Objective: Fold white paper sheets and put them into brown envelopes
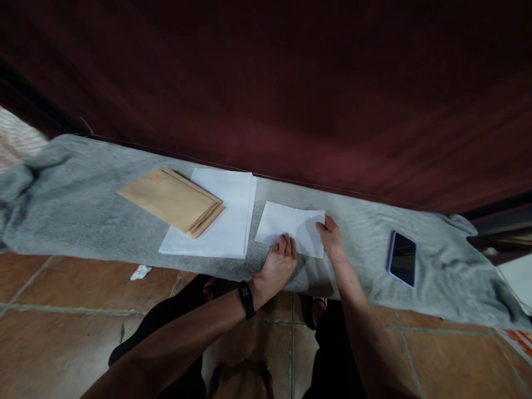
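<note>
- Grey cloth [361, 230]: stretches left to right.
- Paper stack [230, 216]: left of centre, almost spanning far to near edge.
- Brown envelopes [172, 202]: slanted, covering the stack's left part.
- Creased sheet [294, 224]: mid-cloth, long axis roughly parallel to the near edge.
- Left hand [280, 266]: curled fingers hide part of the sheet's near edge; grip unclear.
- Right hand [331, 238]: pinches its right edge.
- Phone [402, 259]: toward the right end.

Left hand [278, 267] in a loose curl, right hand [331, 237] pinched.
</note>
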Action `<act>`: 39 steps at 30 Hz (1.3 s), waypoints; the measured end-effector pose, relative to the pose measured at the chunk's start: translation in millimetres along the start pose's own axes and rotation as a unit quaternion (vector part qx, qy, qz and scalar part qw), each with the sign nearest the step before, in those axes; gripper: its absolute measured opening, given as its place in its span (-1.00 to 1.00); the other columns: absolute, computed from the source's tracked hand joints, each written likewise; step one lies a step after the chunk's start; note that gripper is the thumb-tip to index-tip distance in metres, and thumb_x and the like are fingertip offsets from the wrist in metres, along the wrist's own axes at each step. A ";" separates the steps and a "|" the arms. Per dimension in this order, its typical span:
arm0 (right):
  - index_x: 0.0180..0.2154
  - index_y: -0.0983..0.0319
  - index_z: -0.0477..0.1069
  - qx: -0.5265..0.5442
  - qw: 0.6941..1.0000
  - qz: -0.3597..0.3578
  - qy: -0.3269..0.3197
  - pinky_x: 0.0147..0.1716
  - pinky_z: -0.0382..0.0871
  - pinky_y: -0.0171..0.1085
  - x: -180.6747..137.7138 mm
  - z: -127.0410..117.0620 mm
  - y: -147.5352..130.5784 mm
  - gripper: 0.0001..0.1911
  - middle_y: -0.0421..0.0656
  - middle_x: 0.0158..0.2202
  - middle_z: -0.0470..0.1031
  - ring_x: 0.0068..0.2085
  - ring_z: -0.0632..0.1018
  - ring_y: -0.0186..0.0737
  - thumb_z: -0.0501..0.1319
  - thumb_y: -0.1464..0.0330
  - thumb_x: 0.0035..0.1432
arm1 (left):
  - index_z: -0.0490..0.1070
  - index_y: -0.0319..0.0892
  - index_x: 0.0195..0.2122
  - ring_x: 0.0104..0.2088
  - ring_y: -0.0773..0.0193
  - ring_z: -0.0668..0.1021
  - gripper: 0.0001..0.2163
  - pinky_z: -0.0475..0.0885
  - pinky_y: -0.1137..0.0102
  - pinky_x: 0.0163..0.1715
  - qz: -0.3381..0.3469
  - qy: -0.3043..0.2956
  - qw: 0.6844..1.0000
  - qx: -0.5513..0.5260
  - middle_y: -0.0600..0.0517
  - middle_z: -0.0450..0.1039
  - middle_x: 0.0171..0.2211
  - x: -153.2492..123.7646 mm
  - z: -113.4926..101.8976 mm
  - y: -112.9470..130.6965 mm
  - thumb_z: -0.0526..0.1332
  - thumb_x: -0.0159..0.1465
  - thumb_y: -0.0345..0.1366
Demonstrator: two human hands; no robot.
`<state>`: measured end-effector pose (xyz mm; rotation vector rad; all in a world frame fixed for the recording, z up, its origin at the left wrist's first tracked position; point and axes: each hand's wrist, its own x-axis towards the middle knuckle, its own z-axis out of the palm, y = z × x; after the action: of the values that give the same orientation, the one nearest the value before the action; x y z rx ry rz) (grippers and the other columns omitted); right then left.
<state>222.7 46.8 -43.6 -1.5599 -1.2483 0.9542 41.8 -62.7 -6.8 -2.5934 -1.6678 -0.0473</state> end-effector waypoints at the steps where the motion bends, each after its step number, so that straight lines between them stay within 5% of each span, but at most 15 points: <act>1: -0.16 0.19 0.48 0.000 1.000 0.007 0.001 -0.14 0.48 -0.15 -0.2 -0.8 -0.1 -0.67 -0.11 -0.22 0.63 -0.17 0.60 -0.07 0.18 0.31 -0.03 | 0.31 -0.40 0.26 0.27 -0.06 0.41 -0.55 0.46 0.13 0.08 0.001 0.002 1.000 -0.002 -0.38 0.33 0.26 0.3 0.1 -1.0 0.00 0.36 -0.54; 7: -0.26 0.21 0.50 0.031 0.997 0.071 0.000 -0.29 0.49 -0.21 -7.0 -10.8 -4.0 -0.72 -0.13 -0.32 0.62 -0.27 0.60 -0.09 0.24 0.28 -0.08 | 0.35 -0.45 0.22 0.33 -0.10 0.33 -0.58 0.32 -0.01 0.24 0.008 -0.004 0.999 -0.032 -0.42 0.32 0.26 9.0 3.0 -17.7 -0.01 0.36 -0.54; 11: -0.27 0.24 0.50 0.060 0.991 0.121 -0.023 -0.43 0.50 -0.21 -18.4 -24.6 -13.1 -0.72 -0.11 -0.41 0.60 -0.39 0.61 -0.09 0.30 0.28 -0.09 | 0.37 -0.40 0.19 0.35 0.01 0.31 -0.58 0.29 0.08 0.30 0.033 -0.006 0.996 -0.081 -0.35 0.33 0.27 15.7 5.6 -38.4 -0.04 0.35 -0.57; 18: -0.24 0.19 0.50 0.236 0.936 0.229 -0.123 -0.27 0.61 -0.17 -25.7 -57.4 -18.8 -0.75 -0.06 -0.29 0.66 -0.30 0.67 -0.09 0.37 0.29 -0.02 | 0.46 -0.26 0.09 0.34 0.13 0.34 -0.67 0.32 0.16 0.31 0.101 0.055 0.976 -0.184 -0.15 0.49 0.17 20.3 7.4 -72.4 0.07 0.35 -0.50; 25: -0.26 0.18 0.47 0.159 0.955 0.223 -0.110 -0.36 0.59 -0.24 -28.9 -60.2 -19.4 -0.69 -0.15 -0.40 0.64 -0.40 0.66 -0.16 0.45 0.32 -0.10 | 0.51 -0.21 0.05 0.23 0.14 0.47 -0.61 0.42 0.13 0.24 0.091 0.082 0.947 -0.296 -0.10 0.57 0.07 28.3 19.4 -90.1 0.09 0.27 -0.60; 32: -0.36 0.14 0.39 0.035 0.986 0.155 -0.042 -0.42 0.55 -0.24 -26.1 -43.9 -17.9 -0.89 -0.20 -0.45 0.57 -0.45 0.61 -0.19 0.24 0.28 0.03 | 0.51 -0.21 0.04 0.17 0.10 0.52 -0.72 0.44 0.13 0.20 0.060 0.060 0.954 -0.288 -0.13 0.57 0.06 18.3 9.9 -70.7 0.12 0.36 -0.46; 39: -0.20 0.18 0.48 -0.062 0.995 0.072 0.007 -0.32 0.47 -0.26 -9.9 -26.5 -7.3 -0.72 -0.20 -0.41 0.57 -0.32 0.58 -0.15 0.15 0.34 0.01 | 0.50 -0.16 0.02 0.02 0.18 0.60 -0.75 0.53 0.27 0.03 0.070 0.028 0.964 -0.255 -0.06 0.57 0.04 -4.7 -7.5 -30.1 0.09 0.40 -0.40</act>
<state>243.5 33.1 -28.2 -1.7706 -1.2186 0.9683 12.6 -55.1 1.3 -3.0230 -1.6168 -0.6163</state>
